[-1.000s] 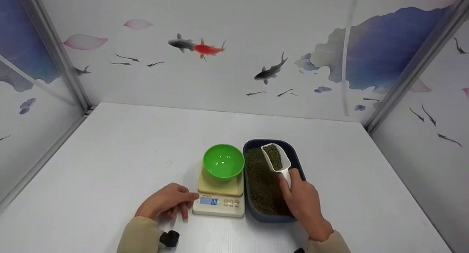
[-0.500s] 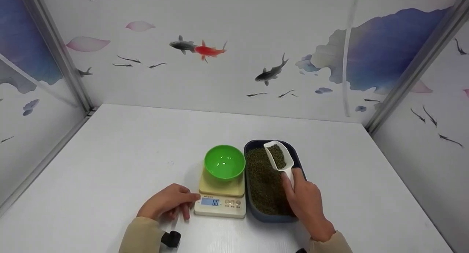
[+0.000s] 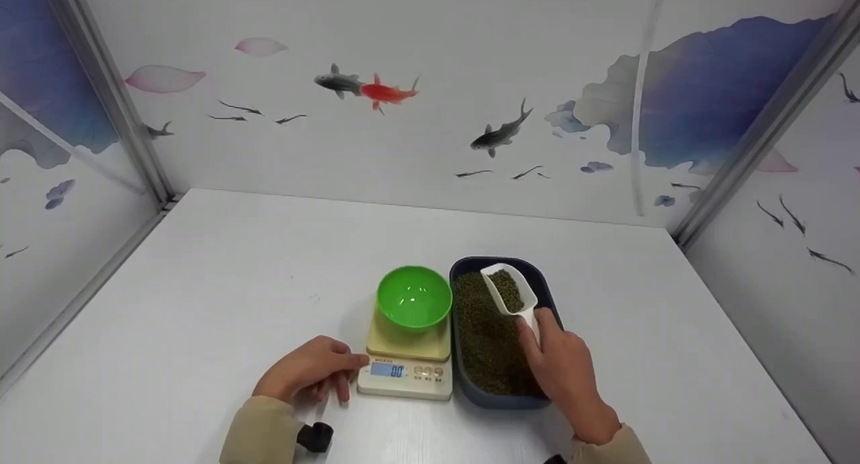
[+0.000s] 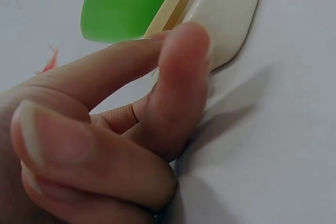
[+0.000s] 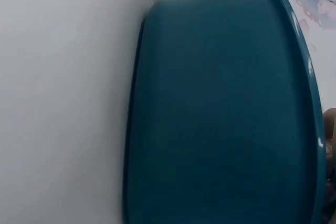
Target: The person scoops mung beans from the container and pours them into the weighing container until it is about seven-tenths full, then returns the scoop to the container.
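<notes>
My right hand [image 3: 563, 363] grips the handle of a white scoop [image 3: 527, 291] above a dark blue tub [image 3: 500, 401]. Small olive-green grains [image 3: 505, 291], like mung beans, lie in the scoop, and more of them fill much of the tub. To the left, a green bowl [image 3: 413, 299] sits on the cream plate of a digital kitchen scale [image 3: 405, 383], whose display reads 0.0. My left hand [image 3: 314, 368] rests beside the scale, a fingertip at its left edge and other fingers loosely bent. In the right wrist view the tub's wall [image 5: 220, 108] hides most of that hand.
All of this stands on a white table [image 3: 235, 283]. Panels printed with fish and petals, such as the back wall [image 3: 416, 148], enclose it on three sides, with metal posts [image 3: 759, 121] at the corners. The tub stands close against the scale's right side.
The scoop has shifted and tilted only slightly over the tub, still with grains in it. The left hand stays at the scale, and the display keeps reading 0.0.
</notes>
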A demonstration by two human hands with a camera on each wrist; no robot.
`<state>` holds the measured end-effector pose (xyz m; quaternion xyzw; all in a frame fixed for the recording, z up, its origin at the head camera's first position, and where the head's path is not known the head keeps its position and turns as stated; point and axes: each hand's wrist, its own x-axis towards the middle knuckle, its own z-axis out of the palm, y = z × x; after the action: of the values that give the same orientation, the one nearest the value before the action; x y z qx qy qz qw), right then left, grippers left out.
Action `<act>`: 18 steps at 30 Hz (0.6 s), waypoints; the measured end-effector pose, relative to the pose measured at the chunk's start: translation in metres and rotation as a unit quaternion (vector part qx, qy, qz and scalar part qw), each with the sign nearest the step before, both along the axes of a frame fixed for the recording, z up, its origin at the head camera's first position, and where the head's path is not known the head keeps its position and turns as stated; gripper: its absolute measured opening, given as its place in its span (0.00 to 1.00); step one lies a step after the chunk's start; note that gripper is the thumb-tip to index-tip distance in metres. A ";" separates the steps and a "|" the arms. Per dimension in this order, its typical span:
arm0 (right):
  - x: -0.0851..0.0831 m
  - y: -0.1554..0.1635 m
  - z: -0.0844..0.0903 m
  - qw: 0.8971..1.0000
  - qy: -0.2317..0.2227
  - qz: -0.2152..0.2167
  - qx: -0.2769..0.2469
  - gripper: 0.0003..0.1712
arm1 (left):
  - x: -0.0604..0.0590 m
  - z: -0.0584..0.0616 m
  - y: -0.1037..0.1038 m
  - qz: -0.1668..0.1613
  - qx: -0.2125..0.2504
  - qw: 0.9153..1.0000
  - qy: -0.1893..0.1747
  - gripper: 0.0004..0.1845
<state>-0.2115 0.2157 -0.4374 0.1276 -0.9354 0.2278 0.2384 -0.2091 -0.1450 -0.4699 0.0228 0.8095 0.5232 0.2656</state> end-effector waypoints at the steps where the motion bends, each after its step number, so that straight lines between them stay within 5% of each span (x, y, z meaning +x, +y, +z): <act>1: 0.000 0.000 0.001 1.000 -0.002 0.003 -0.003 0.12 | 0.000 0.000 0.000 0.000 0.000 1.000 -0.001 0.24; 18: 0.006 -0.024 0.022 0.998 -0.041 0.030 -0.044 0.14 | -0.002 -0.004 -0.001 -0.002 0.002 1.000 0.014 0.23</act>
<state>-0.2055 0.1917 -0.4149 0.1353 -0.9293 0.2808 0.1980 -0.2109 -0.1456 -0.4739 0.0323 0.8121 0.5235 0.2556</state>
